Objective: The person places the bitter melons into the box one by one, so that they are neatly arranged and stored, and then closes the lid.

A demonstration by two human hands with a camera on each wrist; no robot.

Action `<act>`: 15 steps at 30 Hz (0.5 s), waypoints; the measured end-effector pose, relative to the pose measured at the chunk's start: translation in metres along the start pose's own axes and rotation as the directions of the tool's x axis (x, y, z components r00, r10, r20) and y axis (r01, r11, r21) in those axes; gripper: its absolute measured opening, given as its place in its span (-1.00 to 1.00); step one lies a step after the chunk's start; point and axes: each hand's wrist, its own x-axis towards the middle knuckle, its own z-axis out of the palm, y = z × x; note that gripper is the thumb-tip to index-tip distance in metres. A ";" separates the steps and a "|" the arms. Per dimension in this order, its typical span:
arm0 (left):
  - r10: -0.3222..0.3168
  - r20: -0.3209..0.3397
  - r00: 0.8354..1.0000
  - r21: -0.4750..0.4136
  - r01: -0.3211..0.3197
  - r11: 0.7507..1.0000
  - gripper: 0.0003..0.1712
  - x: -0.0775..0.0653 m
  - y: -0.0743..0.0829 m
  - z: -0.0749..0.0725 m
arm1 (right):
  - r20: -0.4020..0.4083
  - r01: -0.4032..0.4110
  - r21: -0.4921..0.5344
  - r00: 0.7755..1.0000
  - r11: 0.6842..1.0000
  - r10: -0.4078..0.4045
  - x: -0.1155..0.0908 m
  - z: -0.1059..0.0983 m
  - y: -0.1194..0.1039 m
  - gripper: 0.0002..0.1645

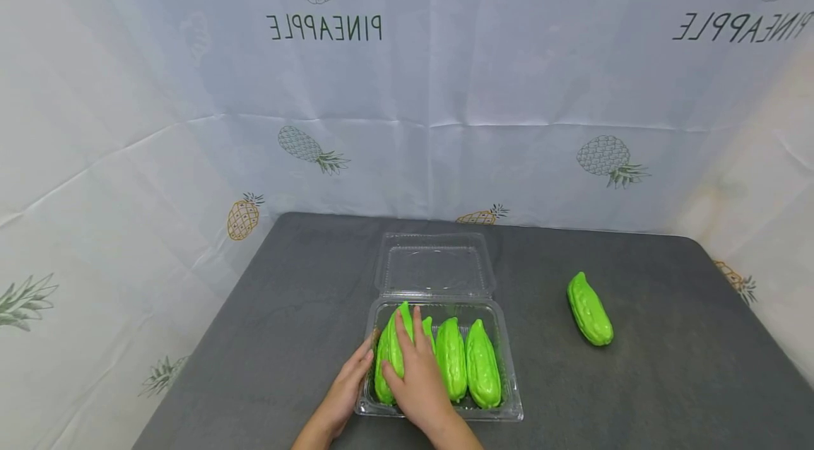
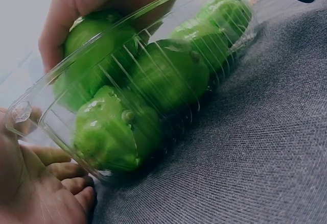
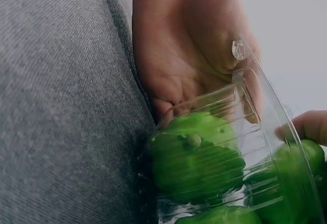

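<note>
We've got a pineapple-print cloth [image 1: 509, 83] behind a dark worktop [image 1: 267, 337]. Clear plastic clamshell [image 1: 514, 390] sits on it, lid [image 1: 435, 270] folded back. Our left hand [image 1: 346, 386] lies along its left wall, fingers extended. Our right hand [image 1: 421, 379] has thumb and fingers curled round the upper bitter gourd [image 1: 395, 347], above the row's left end; the row gourds [image 1: 483, 365] lie side by side inside. Loose gourd [image 1: 590, 310] is well apart, right. Risks, we reckon: uneven support rolls the upper one off; glossy skin slips; hard pressing buckles thin plastic.
</note>
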 end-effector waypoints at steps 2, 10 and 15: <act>-0.003 0.001 1.000 0.003 0.003 1.000 -0.20 0.000 0.000 0.000 | 0.002 -0.003 0.005 1.000 1.000 0.003 0.000 0.000 0.000 -0.16; -0.015 0.004 1.000 0.007 0.015 1.000 -0.19 0.001 -0.001 -0.001 | -0.004 -0.008 0.085 1.000 0.996 0.008 0.001 -0.006 0.000 -0.11; -0.014 0.007 1.000 0.004 0.014 1.000 -0.18 0.001 0.000 -0.001 | 0.012 -0.028 0.135 1.000 0.990 0.027 0.001 -0.015 -0.001 -0.13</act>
